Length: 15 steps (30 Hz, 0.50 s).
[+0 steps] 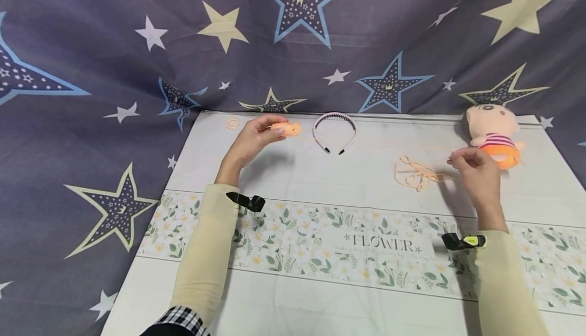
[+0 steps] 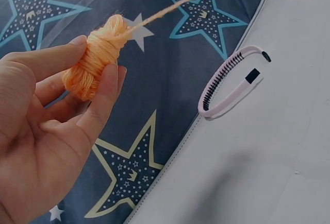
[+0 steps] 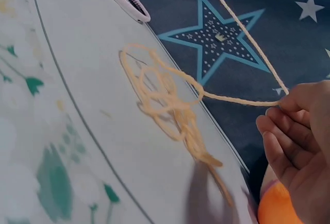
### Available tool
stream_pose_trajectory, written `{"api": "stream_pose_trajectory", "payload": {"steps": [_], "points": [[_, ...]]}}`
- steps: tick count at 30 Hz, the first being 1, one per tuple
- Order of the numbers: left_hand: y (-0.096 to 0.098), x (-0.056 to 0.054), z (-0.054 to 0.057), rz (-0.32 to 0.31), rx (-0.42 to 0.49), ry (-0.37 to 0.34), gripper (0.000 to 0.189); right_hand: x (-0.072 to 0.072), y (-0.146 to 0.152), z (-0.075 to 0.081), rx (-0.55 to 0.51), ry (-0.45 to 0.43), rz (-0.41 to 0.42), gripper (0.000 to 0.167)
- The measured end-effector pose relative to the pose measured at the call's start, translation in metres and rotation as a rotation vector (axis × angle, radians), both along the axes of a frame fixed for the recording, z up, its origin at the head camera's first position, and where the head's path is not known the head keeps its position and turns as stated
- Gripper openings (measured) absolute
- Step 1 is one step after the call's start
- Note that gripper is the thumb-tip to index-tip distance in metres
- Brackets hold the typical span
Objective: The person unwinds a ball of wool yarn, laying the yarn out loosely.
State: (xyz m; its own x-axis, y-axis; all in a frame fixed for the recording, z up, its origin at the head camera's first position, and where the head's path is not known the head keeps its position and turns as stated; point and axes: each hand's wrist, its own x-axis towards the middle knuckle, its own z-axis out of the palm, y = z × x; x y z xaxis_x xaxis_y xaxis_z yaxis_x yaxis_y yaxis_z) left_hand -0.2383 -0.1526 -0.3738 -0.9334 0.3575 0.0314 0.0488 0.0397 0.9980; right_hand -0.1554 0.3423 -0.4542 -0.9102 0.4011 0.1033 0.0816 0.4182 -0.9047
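My left hand [image 1: 257, 140] pinches a small skein of orange yarn [image 2: 98, 56] between thumb and fingers, above the table's far left part. From the skein a yarn strand [image 2: 175, 6] runs taut toward the right. Over at the right, my right hand [image 1: 478, 173] pinches that strand between thumb and forefinger, as the right wrist view shows. A second length drops from those fingertips to a loose, tangled heap of yarn [image 3: 170, 100] on the table. Between the hands, near the back edge, lies a pale pink headband [image 1: 334, 115] with dark teeth and black tips.
A plush toy [image 1: 496, 127] in a striped top and orange bottoms sits at the back right, just beyond my right hand. An orange ring [image 1: 232, 123] lies at the back left. A star-patterned curtain [image 1: 293, 61] hangs behind the table [image 1: 320, 295], whose cover bears a flower band.
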Motion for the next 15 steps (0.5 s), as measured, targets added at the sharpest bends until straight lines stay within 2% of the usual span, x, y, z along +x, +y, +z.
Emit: {"api": "stream_pose_trajectory", "payload": {"steps": [4, 8, 11, 15], "points": [[0.000, 0.001, 0.001, 0.000, 0.007, 0.005, 0.033, 0.011, -0.004, 0.018, 0.009, -0.035, -0.074, 0.010], [-0.001, 0.001, 0.002, -0.004, 0.018, 0.012, 0.033, 0.016, -0.003, 0.023, 0.010, -0.070, -0.116, 0.010], [-0.001, 0.001, 0.001, -0.006, 0.023, 0.012, 0.033, 0.018, 0.000, 0.022, 0.013, -0.082, -0.106, 0.010], [0.000, 0.001, 0.003, -0.002, 0.023, 0.002, 0.033, 0.021, 0.001, 0.017, 0.076, -0.101, -0.061, 0.013]]}}
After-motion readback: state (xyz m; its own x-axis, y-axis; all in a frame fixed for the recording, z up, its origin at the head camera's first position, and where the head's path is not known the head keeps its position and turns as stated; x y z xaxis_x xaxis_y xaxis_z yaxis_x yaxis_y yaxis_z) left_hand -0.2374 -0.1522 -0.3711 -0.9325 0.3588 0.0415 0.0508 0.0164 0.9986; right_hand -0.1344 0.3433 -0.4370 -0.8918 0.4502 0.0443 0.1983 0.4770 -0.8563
